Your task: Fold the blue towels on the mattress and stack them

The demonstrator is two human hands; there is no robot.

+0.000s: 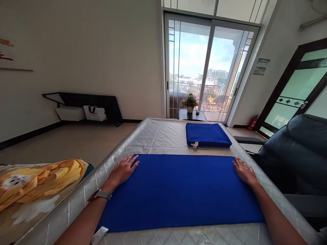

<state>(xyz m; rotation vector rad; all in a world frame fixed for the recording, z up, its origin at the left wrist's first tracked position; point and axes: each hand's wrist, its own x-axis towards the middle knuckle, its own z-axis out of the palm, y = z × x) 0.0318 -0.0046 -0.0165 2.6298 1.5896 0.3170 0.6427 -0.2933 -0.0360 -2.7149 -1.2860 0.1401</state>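
A blue cloth [178, 190] lies flat as a wide rectangle across a silvery quilted mattress [143, 136]. On its left edge, near the far corner, rests my left hand [124, 170], fingers spread. My right hand [245, 172] lies the same way at the far right corner, its fingers stretched out over the edge. Neither hand grips anything. A white label [100, 234] sticks out at the cloth's near left corner. Beyond the far edge sits a folded stack of blue cloth [208, 134] with a small white tag [195, 144].
A yellow patterned cover [43, 180] lies to the left, below the mattress edge. A dark chair [298, 149] stands close on the right. Past the mattress, a small table [182, 115] holds a potted plant [190, 103] before glass doors. A black bench [89, 102] stands along the left wall.
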